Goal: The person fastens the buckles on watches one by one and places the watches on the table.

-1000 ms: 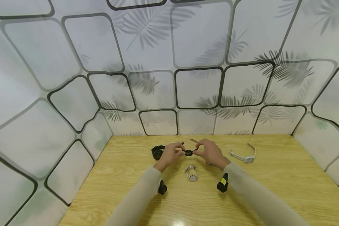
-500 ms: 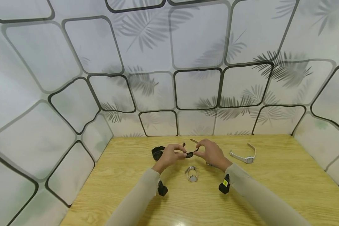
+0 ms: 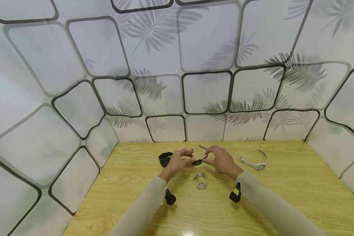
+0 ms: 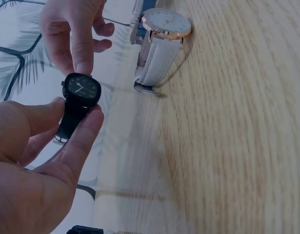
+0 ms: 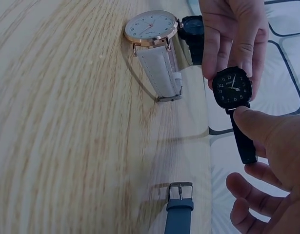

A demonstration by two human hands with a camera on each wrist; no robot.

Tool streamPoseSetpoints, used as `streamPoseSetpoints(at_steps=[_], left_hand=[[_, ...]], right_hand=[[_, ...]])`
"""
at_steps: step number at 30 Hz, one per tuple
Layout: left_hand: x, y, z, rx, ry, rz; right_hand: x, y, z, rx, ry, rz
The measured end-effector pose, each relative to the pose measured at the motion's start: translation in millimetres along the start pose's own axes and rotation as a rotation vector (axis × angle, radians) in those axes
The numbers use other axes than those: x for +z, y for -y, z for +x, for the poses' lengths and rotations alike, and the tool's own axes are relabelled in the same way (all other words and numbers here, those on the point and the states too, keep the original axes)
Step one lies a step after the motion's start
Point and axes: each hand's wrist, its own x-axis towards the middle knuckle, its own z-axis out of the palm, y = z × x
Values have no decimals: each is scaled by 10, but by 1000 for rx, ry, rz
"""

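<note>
Leaf-printed fabric (image 3: 206, 42) walls off the space behind a wood-grain table (image 3: 115, 183), and on my feed the work sits toward the far edge, about midway along it. My left hand (image 3: 178, 161) has thumb and fingers nearly together, pinching the black watch (image 3: 197, 162) at one end of its case (image 5: 216, 92). My right hand (image 3: 220, 160) pinches the other end, where a strap (image 5: 244, 144) joins; its lower fingers curl loosely away. Between them the watch is held above the table, its dial (image 5: 232, 90) facing the wrist cameras. I judge it light, with a stiff case and a strap soft enough to flop, so I'd trust the case's sides for a firm grip. The dial looks smooth, probably slippery and easily scratched; I want fingertips off it. Just left of my left hand rests a dark chunky watch (image 3: 164, 159). Closer to the near edge sits a rose-gold watch (image 3: 201, 186), and a blue strap (image 5: 179, 219) lies near my right hand. Toward the right edge lies a white watch (image 3: 261, 167).
</note>
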Motion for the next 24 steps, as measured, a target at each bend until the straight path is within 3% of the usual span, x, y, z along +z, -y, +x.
streamPoseSetpoints(at_steps=[6, 11, 17, 24], left_hand=[[5, -6, -20, -4, -26, -50], [3, 4, -22, 10, -41, -95], [12, 0, -37, 45, -61, -101], [58, 9, -40, 66, -75, -108]], right_hand=[[-4, -4, -10, -19, -2, 4], [-1, -59, -27, -49, -21, 89], [-18, -103, -38, 6, -30, 224], [-25, -45, -66, 51, -56, 298]])
